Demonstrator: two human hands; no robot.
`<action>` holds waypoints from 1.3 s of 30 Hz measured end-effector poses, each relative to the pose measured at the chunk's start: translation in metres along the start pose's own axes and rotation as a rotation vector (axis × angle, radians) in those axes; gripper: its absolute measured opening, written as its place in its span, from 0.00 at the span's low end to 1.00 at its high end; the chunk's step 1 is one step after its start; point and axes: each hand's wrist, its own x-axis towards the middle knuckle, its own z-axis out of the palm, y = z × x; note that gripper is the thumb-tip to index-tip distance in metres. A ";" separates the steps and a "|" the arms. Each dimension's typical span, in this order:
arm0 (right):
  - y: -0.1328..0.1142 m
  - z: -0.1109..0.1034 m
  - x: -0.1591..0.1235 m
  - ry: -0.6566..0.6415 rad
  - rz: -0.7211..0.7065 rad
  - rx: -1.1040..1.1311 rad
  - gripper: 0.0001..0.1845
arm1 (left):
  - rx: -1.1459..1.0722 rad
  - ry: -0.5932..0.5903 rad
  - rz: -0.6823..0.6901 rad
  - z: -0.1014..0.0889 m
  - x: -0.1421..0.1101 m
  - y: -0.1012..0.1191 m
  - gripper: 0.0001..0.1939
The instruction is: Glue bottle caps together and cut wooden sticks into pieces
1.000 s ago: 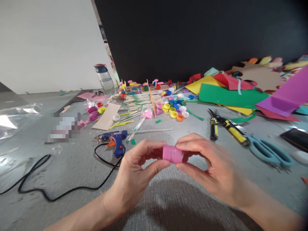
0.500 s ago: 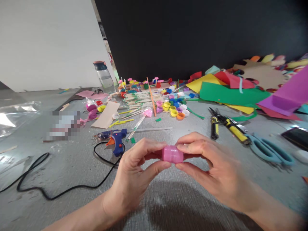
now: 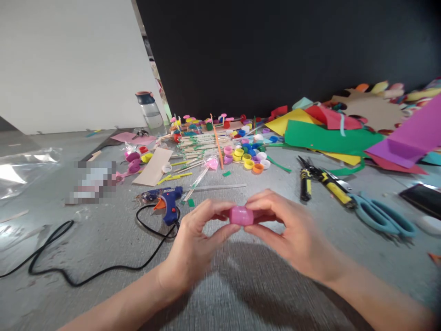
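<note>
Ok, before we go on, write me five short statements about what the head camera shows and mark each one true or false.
1. The left hand and the right hand both hold the small pink plastic cylinder. True.
2. The blue glue gun with an orange trigger is in the left hand. False: the blue glue gun lies on the grey surface.
3. The scissors with blue-grey handles lie to the right of both hands. True.
4. The clear bottle with a dark lid has tipped over. False: the clear bottle stands upright.
5. A thin black cable lies to the left of the left hand. True.
</note>
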 end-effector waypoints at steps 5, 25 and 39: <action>0.024 0.008 0.009 0.002 0.213 -0.051 0.07 | 0.131 -0.047 -0.099 0.002 0.002 -0.018 0.20; 0.051 0.019 0.023 0.100 0.228 -0.446 0.08 | 0.354 0.026 -0.108 -0.002 0.007 -0.028 0.26; 0.059 0.013 0.023 0.087 0.190 -0.419 0.09 | 0.601 -0.155 0.031 -0.013 0.048 -0.037 0.18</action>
